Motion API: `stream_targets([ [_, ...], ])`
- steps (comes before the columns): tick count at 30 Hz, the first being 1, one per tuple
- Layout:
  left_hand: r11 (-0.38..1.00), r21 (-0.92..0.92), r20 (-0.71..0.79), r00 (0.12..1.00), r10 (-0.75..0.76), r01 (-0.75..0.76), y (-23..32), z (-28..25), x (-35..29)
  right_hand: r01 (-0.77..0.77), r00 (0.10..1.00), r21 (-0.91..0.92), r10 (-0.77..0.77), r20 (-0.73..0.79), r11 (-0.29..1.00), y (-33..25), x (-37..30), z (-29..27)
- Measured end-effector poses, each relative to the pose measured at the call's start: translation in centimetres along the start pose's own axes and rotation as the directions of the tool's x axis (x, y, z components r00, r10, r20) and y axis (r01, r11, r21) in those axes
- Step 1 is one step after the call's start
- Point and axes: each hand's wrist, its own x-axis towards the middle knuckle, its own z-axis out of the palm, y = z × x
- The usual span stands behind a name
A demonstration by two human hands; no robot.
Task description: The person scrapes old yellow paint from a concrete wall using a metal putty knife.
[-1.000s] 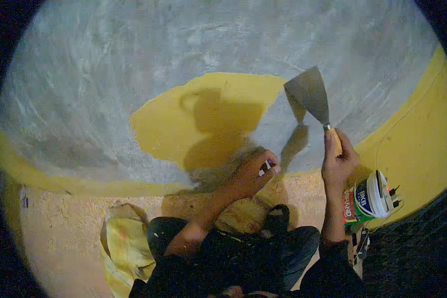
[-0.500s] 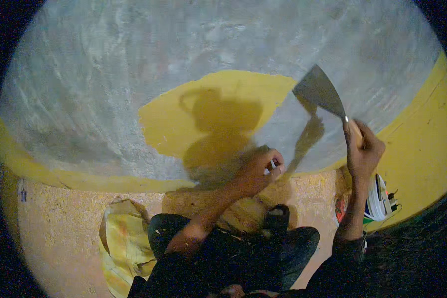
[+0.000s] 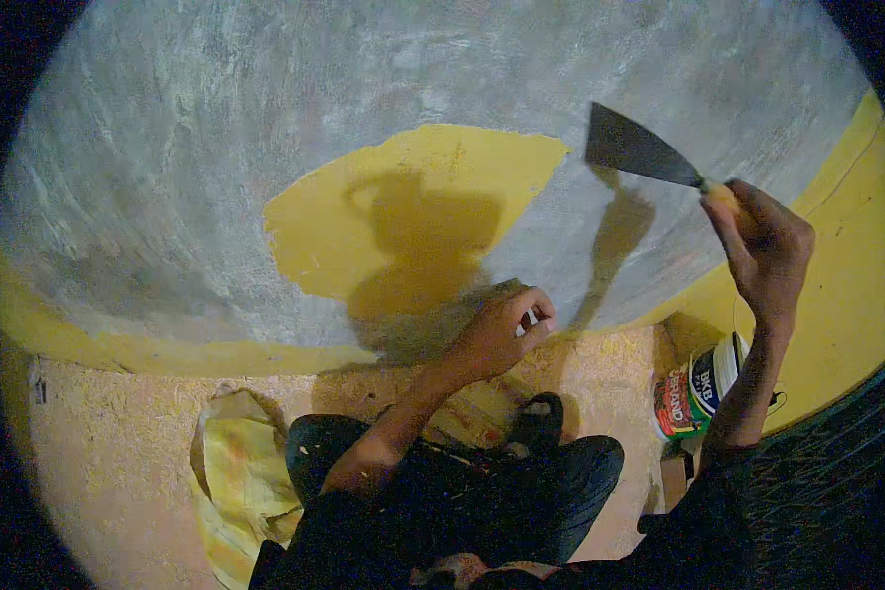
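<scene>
In my right hand (image 3: 772,241) is a putty knife (image 3: 641,146) with a wide dark blade and a pale wooden handle. The blade points up and left, just right of a yellow patch (image 3: 413,157) on the grey wall (image 3: 265,88). Whether its edge touches the wall I cannot tell. My left hand (image 3: 506,329) is closed near the foot of the wall, below the patch. Something whitish shows between its fingers, but its kind is hidden.
A yellow band runs along the wall's lower edge, and a yellow surface (image 3: 841,295) adjoins on the right. By my right forearm stands a paint bucket (image 3: 726,364). A crumpled yellowish sack (image 3: 241,462) lies left of my knees on the crumb-strewn floor (image 3: 118,442).
My right hand has moved right and up, and the putty knife has turned so its blade lies flatter, pointing more leftward. The left hand stays closed, barely shifted. More of the bucket shows.
</scene>
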Motion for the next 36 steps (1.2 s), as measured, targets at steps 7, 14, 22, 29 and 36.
stream_targets([
  [7, 1.000, 0.016, -0.058, 0.998, 0.017, -0.016, -0.4, -0.6, -0.1, 0.165, 0.986, -0.026, -0.165, -0.018, 0.986, -0.7, 2.1, -1.6],
  [14, 0.999, 0.046, -0.063, 0.998, 0.003, 0.000, -0.6, -1.7, -0.1, 0.382, 0.924, -0.133, -0.379, 0.045, 0.915, -2.5, 2.6, -1.2],
  [22, 0.998, 0.019, -0.085, 0.995, -0.050, 0.052, -0.7, -2.5, 0.0, 0.450, 0.891, -0.262, -0.447, 0.075, 0.854, -2.8, 3.1, -2.4],
  [29, 0.998, 0.026, -0.051, 0.997, -0.051, 0.052, -0.1, -2.4, -0.4, 0.427, 0.904, -0.223, -0.421, 0.076, 0.876, -3.3, 3.4, -2.6],
  [36, 0.997, -0.070, -0.106, 0.994, -0.035, 0.027, -0.1, -2.1, -0.4, 0.479, 0.876, -0.216, -0.479, 0.058, 0.851, -2.2, 2.6, -2.1],
])
